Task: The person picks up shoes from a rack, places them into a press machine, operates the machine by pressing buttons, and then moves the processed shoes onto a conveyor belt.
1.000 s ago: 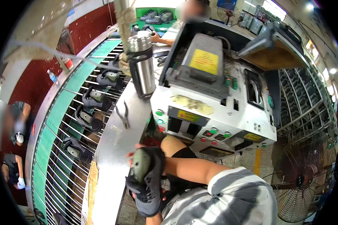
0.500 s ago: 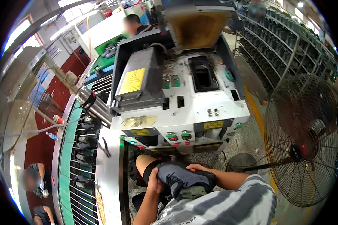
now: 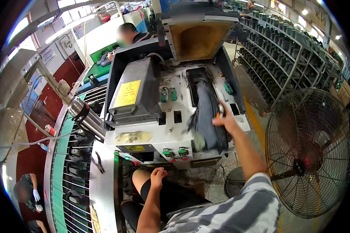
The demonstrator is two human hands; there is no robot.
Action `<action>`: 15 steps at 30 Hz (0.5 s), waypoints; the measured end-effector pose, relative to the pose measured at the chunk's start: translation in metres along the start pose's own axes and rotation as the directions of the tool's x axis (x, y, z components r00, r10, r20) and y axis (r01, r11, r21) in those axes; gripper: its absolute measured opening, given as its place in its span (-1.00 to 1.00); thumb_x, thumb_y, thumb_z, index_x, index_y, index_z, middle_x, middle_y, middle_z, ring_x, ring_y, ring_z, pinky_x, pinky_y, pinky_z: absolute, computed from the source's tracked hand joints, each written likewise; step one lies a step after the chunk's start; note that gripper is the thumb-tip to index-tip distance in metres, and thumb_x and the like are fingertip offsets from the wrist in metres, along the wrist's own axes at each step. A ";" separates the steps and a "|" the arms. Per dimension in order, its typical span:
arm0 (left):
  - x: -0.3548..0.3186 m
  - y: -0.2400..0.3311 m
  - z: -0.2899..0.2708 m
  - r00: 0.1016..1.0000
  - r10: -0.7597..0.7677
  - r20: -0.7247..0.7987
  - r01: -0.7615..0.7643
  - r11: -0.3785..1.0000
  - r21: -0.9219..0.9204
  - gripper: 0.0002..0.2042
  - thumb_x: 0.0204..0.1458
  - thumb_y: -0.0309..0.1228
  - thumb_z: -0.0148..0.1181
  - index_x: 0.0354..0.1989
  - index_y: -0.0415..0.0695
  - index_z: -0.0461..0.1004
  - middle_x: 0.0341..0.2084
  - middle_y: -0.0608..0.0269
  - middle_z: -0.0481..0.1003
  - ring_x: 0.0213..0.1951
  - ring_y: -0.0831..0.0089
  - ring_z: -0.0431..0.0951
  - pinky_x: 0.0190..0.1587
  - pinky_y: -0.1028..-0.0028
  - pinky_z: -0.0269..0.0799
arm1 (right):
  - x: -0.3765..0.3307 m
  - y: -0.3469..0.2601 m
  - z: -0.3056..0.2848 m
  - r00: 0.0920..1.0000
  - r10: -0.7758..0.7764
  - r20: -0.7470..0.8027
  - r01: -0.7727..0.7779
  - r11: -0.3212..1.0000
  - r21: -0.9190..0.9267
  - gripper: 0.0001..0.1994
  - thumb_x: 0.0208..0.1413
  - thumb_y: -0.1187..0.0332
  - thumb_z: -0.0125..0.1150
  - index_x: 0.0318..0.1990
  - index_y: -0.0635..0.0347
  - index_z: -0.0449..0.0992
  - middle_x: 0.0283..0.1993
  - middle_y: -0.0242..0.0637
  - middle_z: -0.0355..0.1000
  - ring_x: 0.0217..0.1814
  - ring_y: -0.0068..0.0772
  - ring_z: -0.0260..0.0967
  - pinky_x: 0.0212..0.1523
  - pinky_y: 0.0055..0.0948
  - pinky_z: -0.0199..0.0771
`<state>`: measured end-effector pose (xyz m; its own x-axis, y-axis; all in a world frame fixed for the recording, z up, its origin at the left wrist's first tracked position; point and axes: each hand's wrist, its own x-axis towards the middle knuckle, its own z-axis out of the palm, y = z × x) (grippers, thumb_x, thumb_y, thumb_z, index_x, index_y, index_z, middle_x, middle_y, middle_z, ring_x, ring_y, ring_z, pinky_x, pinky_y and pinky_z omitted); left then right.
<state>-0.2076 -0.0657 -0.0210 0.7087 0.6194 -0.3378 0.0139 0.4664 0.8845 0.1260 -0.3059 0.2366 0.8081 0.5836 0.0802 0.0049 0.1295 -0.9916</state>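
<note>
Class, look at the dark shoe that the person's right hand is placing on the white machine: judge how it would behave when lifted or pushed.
The dark shoe probably flexes somewhat: its upper looks like soft fabric. It seems light for its size, since the right hand manages it alone at its edge. It likely will not roll, being long and lying in the machine recess, though pushing might snag it.

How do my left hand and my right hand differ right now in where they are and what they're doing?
The right hand is stretched forward over the machine, touching the dark shoe that lies in its slot; the left hand hangs low by the knee, below the machine's front panel, holding nothing. The right arm is extended, with a striped sleeve at the shoulder; the left forearm is bent upward, close to the body. Both hands are bare.
</note>
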 end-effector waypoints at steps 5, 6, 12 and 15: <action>0.010 -0.010 -0.004 0.999 0.030 0.045 -0.034 0.995 0.089 -0.85 0.16 -0.46 0.05 -0.15 -0.21 0.46 -0.40 0.23 0.51 -0.35 0.41 0.54 -0.21 0.44 0.50 | 0.159 -0.045 -0.009 0.937 -0.311 -0.159 0.097 0.669 -0.737 0.09 -0.41 0.06 0.50 0.37 0.21 0.07 0.24 0.14 0.27 0.28 0.00 0.25 0.24 -0.28 0.25; 0.009 -0.009 -0.003 0.999 0.006 0.039 -0.008 0.998 0.059 -0.85 0.16 -0.46 0.05 -0.15 -0.21 0.46 -0.40 0.22 0.51 -0.34 0.40 0.54 -0.21 0.43 0.50 | 0.184 -0.053 -0.008 0.939 -0.285 -0.192 0.016 0.593 -0.805 0.09 -0.41 0.01 0.48 0.37 0.19 0.08 0.22 0.11 0.30 0.26 0.00 0.27 0.23 -0.26 0.26; 0.018 0.006 -0.005 0.998 -0.059 -0.012 0.056 0.978 -0.203 -0.86 0.15 -0.45 0.05 -0.16 -0.17 0.45 -0.39 0.22 0.50 -0.33 0.35 0.53 -0.18 0.34 0.49 | 0.273 -0.053 0.031 0.960 -0.095 -0.263 -0.215 0.353 -0.911 0.09 -0.44 -0.01 0.42 0.37 0.20 0.08 0.29 0.06 0.23 0.30 -0.06 0.24 0.25 -0.30 0.26; 0.014 0.007 -0.009 0.997 -0.079 -0.011 0.070 0.940 -0.334 -0.84 0.15 -0.42 0.04 -0.15 -0.17 0.44 -0.38 0.21 0.49 -0.31 0.33 0.52 -0.16 0.29 0.48 | 0.286 -0.019 0.041 0.960 0.021 -0.280 -0.274 0.288 -0.918 0.10 -0.47 0.02 0.41 0.37 0.19 0.09 0.32 0.03 0.19 0.33 -0.09 0.21 0.26 -0.31 0.24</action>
<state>-0.2040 -0.0483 -0.0222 0.6974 0.5879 -0.4099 -0.1725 0.6928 0.7002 0.3334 -0.1088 0.2823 0.9406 0.3385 0.0276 0.3206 -0.8584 -0.4005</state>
